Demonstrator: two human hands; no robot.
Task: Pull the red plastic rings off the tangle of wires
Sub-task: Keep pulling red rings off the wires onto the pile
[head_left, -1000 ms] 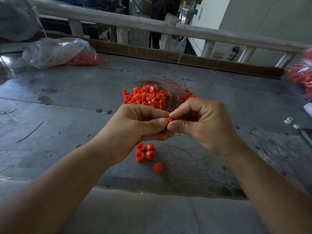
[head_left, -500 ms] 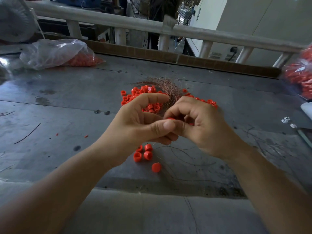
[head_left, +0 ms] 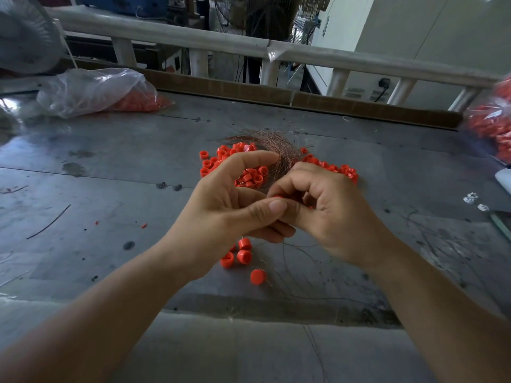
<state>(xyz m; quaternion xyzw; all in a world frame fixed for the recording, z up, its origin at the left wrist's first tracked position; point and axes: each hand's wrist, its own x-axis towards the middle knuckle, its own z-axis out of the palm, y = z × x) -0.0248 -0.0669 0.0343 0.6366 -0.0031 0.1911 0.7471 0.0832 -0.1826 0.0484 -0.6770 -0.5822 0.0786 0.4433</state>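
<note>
A tangle of thin copper wires (head_left: 279, 150) lies on the grey metal table (head_left: 110, 167), with a heap of red plastic rings (head_left: 249, 175) strung in and around it. My left hand (head_left: 229, 205) and my right hand (head_left: 329, 214) meet in front of the heap. Between them sits one red ring (head_left: 276, 197), mostly hidden; my right fingers curl round it and my left thumb presses at it, while my left forefinger is stretched out over the heap. Several loose rings (head_left: 243, 252) lie on the table under my hands, among stray wire strands.
A clear plastic bag of red rings (head_left: 110, 92) lies at the back left, another bag of red rings (head_left: 495, 125) at the right edge. Small white parts (head_left: 470, 199) lie at the right. A railing (head_left: 249, 48) runs behind the table. Wire scraps litter the surface.
My left forefinger has lifted away from the pinch and now points out over the heap. Both hands stay joined on the ring at about the same place.
</note>
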